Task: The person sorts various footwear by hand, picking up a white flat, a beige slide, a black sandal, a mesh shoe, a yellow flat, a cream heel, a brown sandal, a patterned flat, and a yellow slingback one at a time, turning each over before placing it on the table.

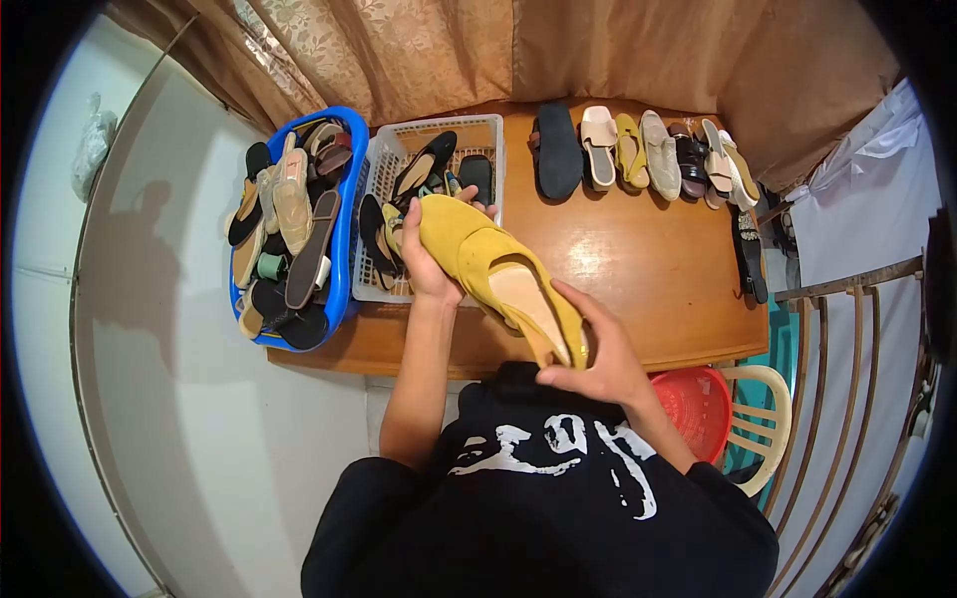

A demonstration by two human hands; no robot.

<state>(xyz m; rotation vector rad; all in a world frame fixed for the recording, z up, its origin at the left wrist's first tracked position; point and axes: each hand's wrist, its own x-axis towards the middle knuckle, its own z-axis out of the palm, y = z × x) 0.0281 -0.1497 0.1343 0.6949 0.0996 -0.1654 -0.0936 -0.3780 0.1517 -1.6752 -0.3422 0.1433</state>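
A yellow closed-toe flat shoe (464,237) with a pale insole is held in front of me, above the front of the table. My left hand (432,261) grips it around the toe, its fingers partly hidden behind the shoe. At the heel end, my right hand (601,351) is closed on the rim and back strap. Just beyond my left hand stands a white plastic basket (429,123) holding black shoes (427,167) and a few others.
To the left, a blue basket (352,224) is piled with mixed sandals and shoes. Several single shoes, among them a black-soled sandal (557,151), line the back of the wooden table (658,269). A black embellished sandal (748,254) lies at its right edge, near a red basin (688,409) and plastic chair (763,424).
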